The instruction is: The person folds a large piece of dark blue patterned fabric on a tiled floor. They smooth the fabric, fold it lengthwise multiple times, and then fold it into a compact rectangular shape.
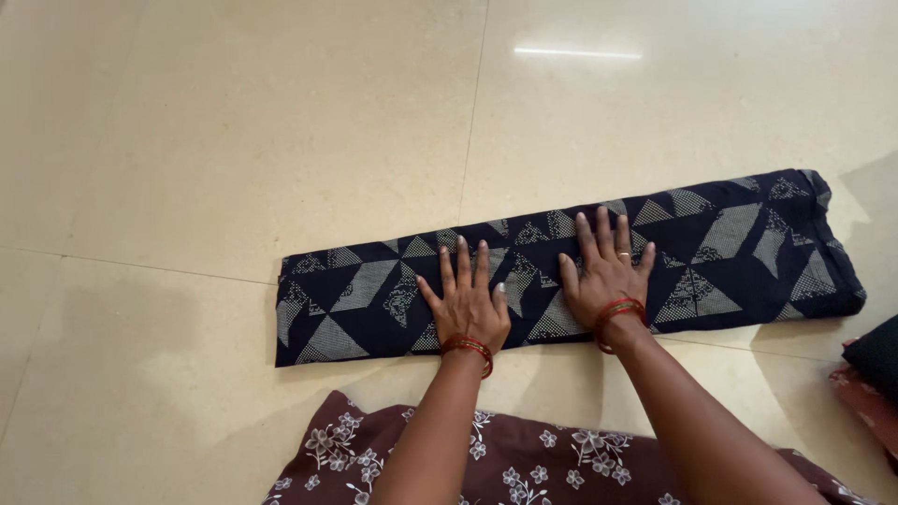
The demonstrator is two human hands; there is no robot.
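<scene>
A dark navy cloth (730, 252) with grey triangle patterns lies folded into a long strip on the floor. My left hand (468, 299) presses flat on its middle, fingers spread. My right hand (606, 271) lies flat on the cloth just to the right of the left hand, fingers apart, a ring on one finger. Red bangles circle both wrists. Neither hand grips anything.
The floor is glossy cream tile (234, 140) with thin joints. My maroon floral garment (524, 458) fills the bottom edge. At the right edge lie a black cloth (877, 355) and a reddish cloth (865, 400).
</scene>
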